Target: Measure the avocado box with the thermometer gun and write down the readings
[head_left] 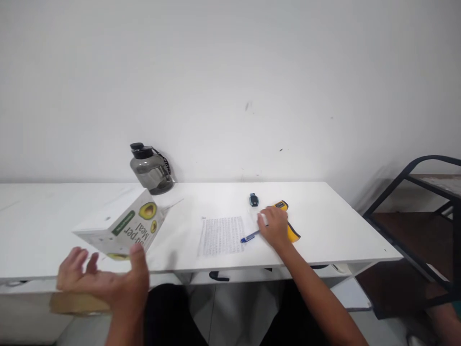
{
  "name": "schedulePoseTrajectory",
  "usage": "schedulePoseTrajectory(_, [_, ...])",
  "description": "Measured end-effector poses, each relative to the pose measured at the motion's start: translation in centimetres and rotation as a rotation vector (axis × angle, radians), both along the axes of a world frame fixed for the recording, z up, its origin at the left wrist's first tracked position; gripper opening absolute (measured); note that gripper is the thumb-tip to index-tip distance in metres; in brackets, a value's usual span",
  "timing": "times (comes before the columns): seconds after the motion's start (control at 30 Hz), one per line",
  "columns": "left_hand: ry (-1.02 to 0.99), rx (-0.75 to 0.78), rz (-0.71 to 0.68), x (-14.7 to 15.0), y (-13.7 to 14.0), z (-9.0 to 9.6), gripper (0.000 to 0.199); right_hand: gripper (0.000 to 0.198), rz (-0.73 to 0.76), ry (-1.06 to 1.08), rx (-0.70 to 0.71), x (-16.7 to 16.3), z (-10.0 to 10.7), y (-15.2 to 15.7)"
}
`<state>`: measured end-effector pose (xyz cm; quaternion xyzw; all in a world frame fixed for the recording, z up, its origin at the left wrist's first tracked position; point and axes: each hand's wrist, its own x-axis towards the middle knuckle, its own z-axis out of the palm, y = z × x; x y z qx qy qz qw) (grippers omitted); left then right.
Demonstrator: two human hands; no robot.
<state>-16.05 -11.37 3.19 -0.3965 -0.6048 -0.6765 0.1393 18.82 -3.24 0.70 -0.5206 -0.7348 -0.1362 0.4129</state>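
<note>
My left hand (108, 281) is palm up with its fingers spread and curled, at the table's front edge. Just beyond it is a white avocado-print carton (139, 223) with "Meal" lettering, tilted. The thumb overlaps the carton's lower edge; whether they touch I cannot tell. My right hand (275, 226) is closed around the upper part of a blue pen (249, 237), whose lower end sticks out to the left. Partly hidden behind this hand lies a yellow and black handheld device (293, 234). A sheet of paper covered in writing (222, 235) lies left of the pen.
A dark watch (254, 200) lies beyond my right hand. A grey translucent bottle (151, 170) with a black lid stands tilted-looking by the wall at the back left. White table (334, 226) spans the view. A black-framed rack (414, 226) stands at the right, with part of a person at the lower right edge.
</note>
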Motion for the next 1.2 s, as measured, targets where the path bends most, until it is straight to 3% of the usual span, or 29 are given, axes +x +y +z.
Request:
schedulePoseTrajectory(0.07, [-0.08,-0.109,0.061,-2.9,-0.4,-0.8,0.099,0.023,-0.32,-0.004,-0.174,1.7,0.3,-1.0])
schedulePoseTrajectory(0.17, [-0.243,-0.266,-0.036,-5.2,1.0,-2.0,0.119,0.042,-0.498,-0.11,-0.424,3.7,0.3,-1.8])
schedulePoseTrajectory(0.23, [-0.26,-0.249,-0.182,-5.6,2.5,-2.6,0.122,0.052,-0.494,-0.11,-0.57,4.4,0.2,-1.9])
schedulePoseTrajectory(0.3, [-0.259,-0.186,-0.236,-5.4,3.6,-3.0,0.116,0.057,-0.453,-0.047,-0.694,4.8,0.3,-1.5])
schedulePoseTrajectory(0.43, [-0.246,-0.141,-0.147,-4.5,3.7,-2.9,0.096,0.059,-0.389,0.163,-0.79,5.8,0.8,-0.5])
schedulePoseTrajectory(0.5, [-0.271,-0.124,-0.135,-4.0,2.8,-2.6,0.094,0.054,-0.31,0.297,-0.739,6.3,1.0,-0.7])
schedulePoseTrajectory(0.63, [-0.415,-0.061,-0.214,-1.9,0.3,-2.3,0.088,0.048,-0.02,0.642,-0.479,6.0,1.2,-3.0])
schedulePoseTrajectory(0.8, [-0.612,-0.037,-0.46,3.1,-3.5,-1.3,0.067,0.041,0.443,0.835,-0.497,3.3,2.1,-6.8])
schedulePoseTrajectory(0.87, [-0.654,-0.133,-0.577,5.2,-4.9,-0.6,0.064,0.043,0.623,0.866,-0.547,2.1,2.8,-8.2])
schedulePoseTrajectory(0.93, [-0.693,-0.213,-0.704,6.8,-6.1,0.1,0.069,0.043,0.75,0.803,-0.625,1.3,3.6,-9.7])
schedulePoseTrajectory(1.03, [-0.744,-0.284,-0.87,8.0,-7.2,0.7,0.081,0.051,0.82,0.6,-0.67,0.6,4.9,-12.2])
schedulePoseTrajectory(1.2, [-0.762,-0.336,-0.893,8.0,-7.6,0.8,0.095,0.053,0.849,0.338,-0.567,0.6,5.6,-15.2])
